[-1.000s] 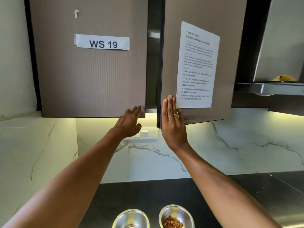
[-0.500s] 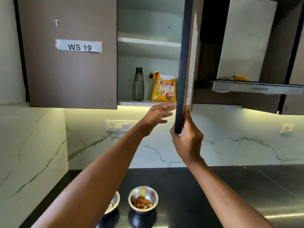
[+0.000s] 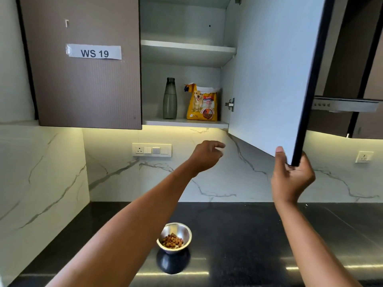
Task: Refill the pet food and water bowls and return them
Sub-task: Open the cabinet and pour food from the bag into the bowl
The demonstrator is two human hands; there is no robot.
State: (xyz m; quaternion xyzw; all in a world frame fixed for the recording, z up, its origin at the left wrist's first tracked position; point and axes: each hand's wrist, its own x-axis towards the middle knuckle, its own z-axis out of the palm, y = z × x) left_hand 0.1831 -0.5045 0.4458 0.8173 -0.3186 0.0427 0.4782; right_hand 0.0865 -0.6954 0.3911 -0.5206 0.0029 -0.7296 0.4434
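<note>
A steel food bowl (image 3: 180, 231) holding brown kibble stands on the black countertop (image 3: 238, 235). My left forearm hides the second bowl. In the open wall cabinet, a yellow pet food bag (image 3: 202, 103) and a dark grey water bottle (image 3: 170, 99) stand side by side on the bottom shelf. My right hand (image 3: 290, 179) grips the lower corner of the swung-open cabinet door (image 3: 269, 79). My left hand (image 3: 206, 155) hangs below the shelf, empty, with its fingers loosely curled and apart.
The left cabinet door (image 3: 83, 79), labelled WS 19, is closed. A switch panel (image 3: 152, 150) sits on the marble backsplash, and a socket (image 3: 364, 156) lies further right. A range hood (image 3: 344, 104) juts out at the right. The upper shelf (image 3: 186, 47) holds nothing.
The right cabinet door has swung from nearly closed to wide open in my right hand, revealing the bag and bottle. My left hand has left the door edge and moved right, below the shelf.
</note>
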